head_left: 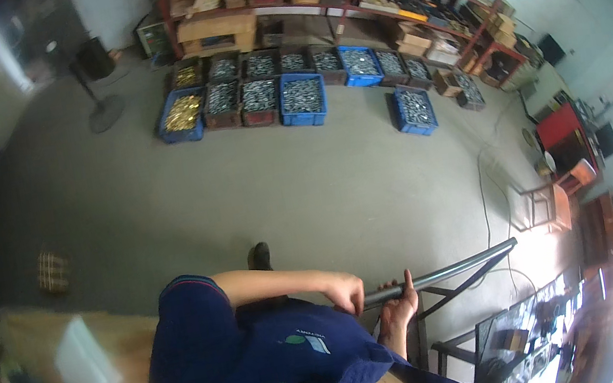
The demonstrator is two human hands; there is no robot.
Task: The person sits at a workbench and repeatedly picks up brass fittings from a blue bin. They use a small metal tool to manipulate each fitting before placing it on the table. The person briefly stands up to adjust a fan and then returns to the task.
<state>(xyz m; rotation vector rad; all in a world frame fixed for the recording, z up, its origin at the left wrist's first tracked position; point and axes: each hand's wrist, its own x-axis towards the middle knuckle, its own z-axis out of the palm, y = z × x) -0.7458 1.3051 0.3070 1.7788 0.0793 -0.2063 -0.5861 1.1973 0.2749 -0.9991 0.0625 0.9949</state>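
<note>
A long grey metal pipe (455, 268) runs from in front of my body out to the right, sloping slightly upward in the head view. My left hand (347, 294) is closed in a fist at the pipe's left end; the bent fingers hide that end. Just right of it, my right hand (398, 312) cups the pipe from below, its fingers curled around and its thumb pointing up. Under the pipe stands a dark metal frame (440, 300) with a slanted bar reaching toward the pipe's far end.
Blue and brown crates (302, 101) of small metal parts line the floor before a red shelf rack (269, 6). A wooden chair (552, 200) and floor cables (482, 188) are at right. A pedestal fan (104, 111) stands far left; a paper-covered surface (126, 340) lies near left.
</note>
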